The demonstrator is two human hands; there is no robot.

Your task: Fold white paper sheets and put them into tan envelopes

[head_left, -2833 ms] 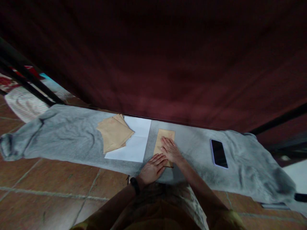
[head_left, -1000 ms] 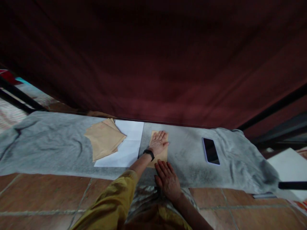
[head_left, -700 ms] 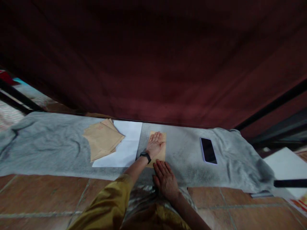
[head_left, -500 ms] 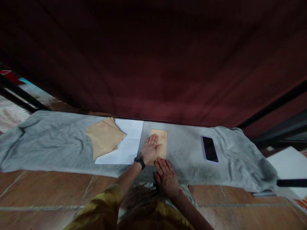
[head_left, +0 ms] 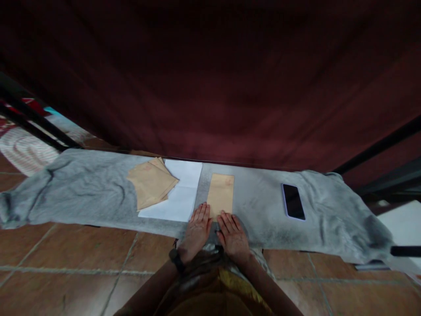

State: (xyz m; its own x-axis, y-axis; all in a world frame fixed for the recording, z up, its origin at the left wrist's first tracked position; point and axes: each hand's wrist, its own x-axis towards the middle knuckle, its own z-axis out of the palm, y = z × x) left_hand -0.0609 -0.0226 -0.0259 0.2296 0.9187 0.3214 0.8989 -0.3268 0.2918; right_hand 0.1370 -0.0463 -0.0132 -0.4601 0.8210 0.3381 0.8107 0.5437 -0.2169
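A brown paper envelope [head_left: 221, 193] with a small reddish mark near its top right lies flat on the grey cloth [head_left: 259, 197]. My left hand [head_left: 197, 228], with a dark watch at the wrist, rests open at the envelope's lower left corner. Opposite it, my right hand [head_left: 233, 237] lies flat, fingertips on the lower right edge. The fingers of both hands are stretched out, and neither holds anything. To the left, several brown envelopes [head_left: 151, 184] are fanned out, partly covering white paper sheets [head_left: 184, 193].
A phone [head_left: 293, 202] with a pale purple edge lies on the cloth to the right. Behind the cloth hangs a dark red curtain [head_left: 210, 109]. Black bars [head_left: 378, 145] stand at both sides. Terracotta tiles [head_left: 88, 250] cover the floor in front.
My left hand has slid back from the middle of the envelope to its lower left corner, uncovering the paper. My right hand stays near the lower right edge. The view has shifted slightly.
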